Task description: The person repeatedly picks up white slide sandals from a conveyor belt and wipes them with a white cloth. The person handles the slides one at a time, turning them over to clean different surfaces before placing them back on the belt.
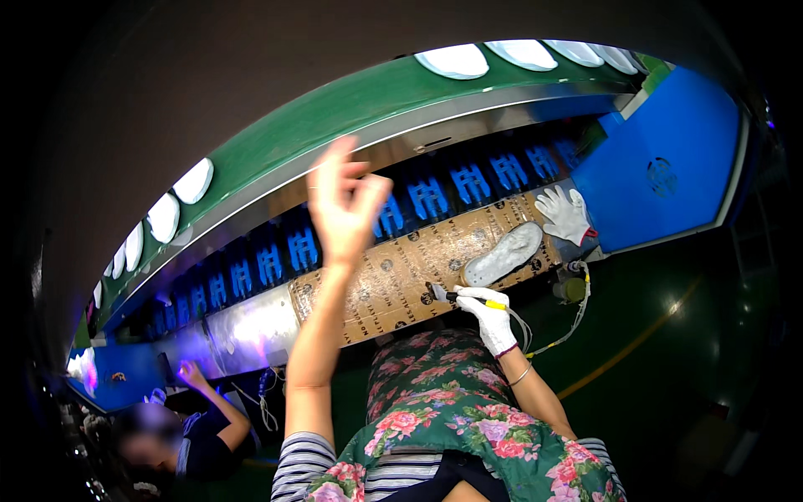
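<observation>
My bare left hand (345,201) is raised over the far side of the worktop, in front of the green belt. It is blurred by motion, but its fingers look apart and nothing shows in them. My right hand (487,318), in a white glove, grips a brush (452,296) with a dark handle and a yellow part. The brush head lies low over the cardboard (393,280) covering the worktop. Just beyond that hand a pale grey shoe sole (504,254) rests on the cardboard. An unworn white glove (562,214) lies beside it at the right.
White sole-shaped pieces (452,61) sit along the green conveyor belt (284,125). Behind the worktop runs a row of blue-lit racks (429,198). A blue panel (669,163) stands at the right, with a cable (577,314) hanging below. At lower left another person (209,418) reaches toward the worktop.
</observation>
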A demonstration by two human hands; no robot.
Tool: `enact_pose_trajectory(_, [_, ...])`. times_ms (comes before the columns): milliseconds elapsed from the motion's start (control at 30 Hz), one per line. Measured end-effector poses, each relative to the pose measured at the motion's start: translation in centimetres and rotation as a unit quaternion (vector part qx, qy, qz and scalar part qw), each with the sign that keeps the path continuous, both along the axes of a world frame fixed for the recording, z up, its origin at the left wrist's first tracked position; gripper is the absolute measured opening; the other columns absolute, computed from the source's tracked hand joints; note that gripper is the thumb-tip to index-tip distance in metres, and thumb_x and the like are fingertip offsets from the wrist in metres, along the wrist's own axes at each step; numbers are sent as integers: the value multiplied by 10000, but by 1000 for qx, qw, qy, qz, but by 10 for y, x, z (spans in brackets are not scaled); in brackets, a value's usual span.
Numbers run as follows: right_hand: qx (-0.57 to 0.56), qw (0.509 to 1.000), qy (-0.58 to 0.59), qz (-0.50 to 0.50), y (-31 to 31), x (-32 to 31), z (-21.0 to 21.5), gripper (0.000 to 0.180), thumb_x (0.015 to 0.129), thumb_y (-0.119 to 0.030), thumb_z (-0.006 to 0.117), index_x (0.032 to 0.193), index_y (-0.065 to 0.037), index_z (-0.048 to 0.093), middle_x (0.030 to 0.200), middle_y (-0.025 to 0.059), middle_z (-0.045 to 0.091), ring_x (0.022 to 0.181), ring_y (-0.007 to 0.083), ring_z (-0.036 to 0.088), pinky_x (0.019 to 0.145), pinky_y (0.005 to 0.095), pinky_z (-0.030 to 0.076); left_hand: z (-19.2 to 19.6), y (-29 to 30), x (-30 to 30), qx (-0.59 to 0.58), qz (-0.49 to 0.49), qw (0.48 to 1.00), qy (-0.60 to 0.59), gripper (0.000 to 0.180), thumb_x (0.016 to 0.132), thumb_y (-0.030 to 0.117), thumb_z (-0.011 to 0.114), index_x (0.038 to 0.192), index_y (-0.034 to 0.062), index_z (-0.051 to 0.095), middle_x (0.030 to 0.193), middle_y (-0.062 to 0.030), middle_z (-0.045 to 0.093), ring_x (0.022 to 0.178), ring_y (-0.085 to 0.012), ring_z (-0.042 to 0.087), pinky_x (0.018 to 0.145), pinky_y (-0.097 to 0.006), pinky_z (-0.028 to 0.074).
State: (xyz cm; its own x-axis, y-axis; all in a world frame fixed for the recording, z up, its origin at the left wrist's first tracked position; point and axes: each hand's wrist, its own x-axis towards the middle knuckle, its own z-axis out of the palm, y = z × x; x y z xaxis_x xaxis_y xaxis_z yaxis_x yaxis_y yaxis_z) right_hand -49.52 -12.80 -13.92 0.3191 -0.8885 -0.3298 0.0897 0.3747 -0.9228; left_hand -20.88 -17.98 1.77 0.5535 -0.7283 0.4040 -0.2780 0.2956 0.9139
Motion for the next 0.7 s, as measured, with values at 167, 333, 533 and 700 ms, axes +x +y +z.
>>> enact_pose_trajectory(167, [3,998,-30,53,1,28,3,217,867,16,731,1082,44,748,1058,106,753,924,144,696,851,264,549,-20,69,251,201,454,742,-451,828,785,410,837,1456,44,519,1200,-280,589,1024,-400,608,937,-459,496])
enact_pose_trajectory(333, [-51,984,-66,154,12,64,3,179,888,2,724,1062,27,756,1071,110,758,958,150,701,866,263,557,-25,138,282,124,285,905,-290,220,952,125,699,1132,9,749,1185,-127,585,768,-140,630,686,-255,518])
enact_pose_trajectory(533, [22,978,-95,184,10,74,15,163,892,5,717,1050,23,755,1146,121,741,1006,154,688,873,263,555,-28,218,175,-23,98,995,-23,173,1043,98,546,1199,24,545,1409,-157,443,1091,-265,632,846,-296,550])
enact_pose_trajectory(700, [9,981,-81,179,6,68,21,182,899,-17,714,1073,21,753,1093,91,750,961,126,687,846,248,551,-8,284,103,-127,157,959,-197,504,968,470,595,1210,66,416,1336,-246,483,1207,-384,537,959,-535,524])
